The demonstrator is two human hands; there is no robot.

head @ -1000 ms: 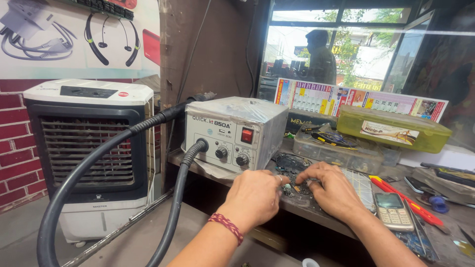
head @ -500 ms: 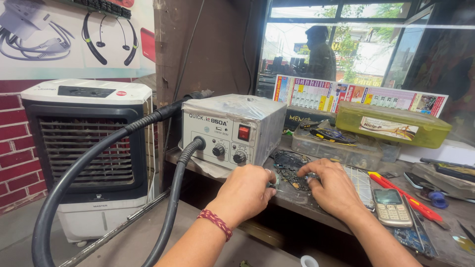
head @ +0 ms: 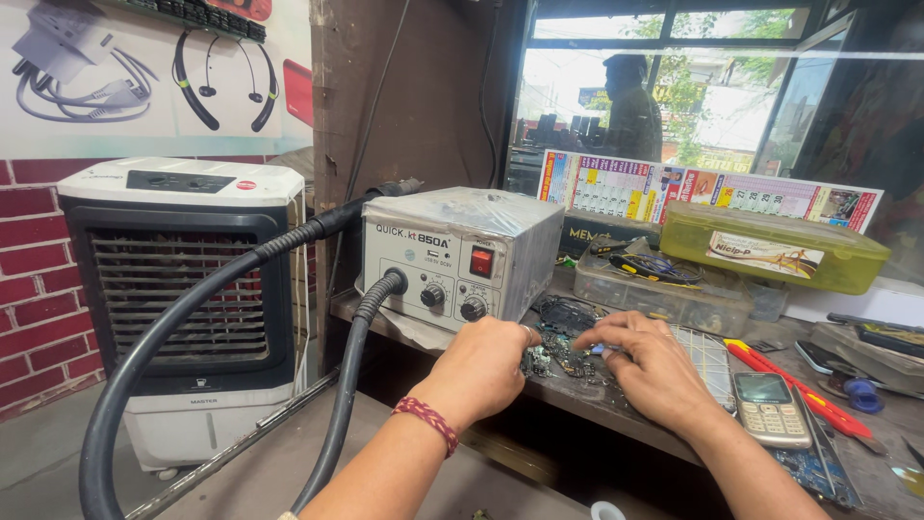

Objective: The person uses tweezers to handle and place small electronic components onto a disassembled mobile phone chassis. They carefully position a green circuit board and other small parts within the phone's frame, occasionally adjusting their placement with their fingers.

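From the head camera, both hands work close together at the bench edge: the left hand [head: 486, 361] and right hand [head: 654, 366] pinch and steady a small dark green circuit board [head: 568, 354] just before the grey hot-air station [head: 457, 255]. Best held flat, fingertips only on its edges.

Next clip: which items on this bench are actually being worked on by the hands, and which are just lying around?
In hand:
- left hand and right hand, both resting on the dark green circuit board

Lying about:
- grey metal hot-air station with two knobs
- its black ribbed hose
- silver keypad phone
- red-handled tool
- yellow-green plastic lidded box
- white air cooler
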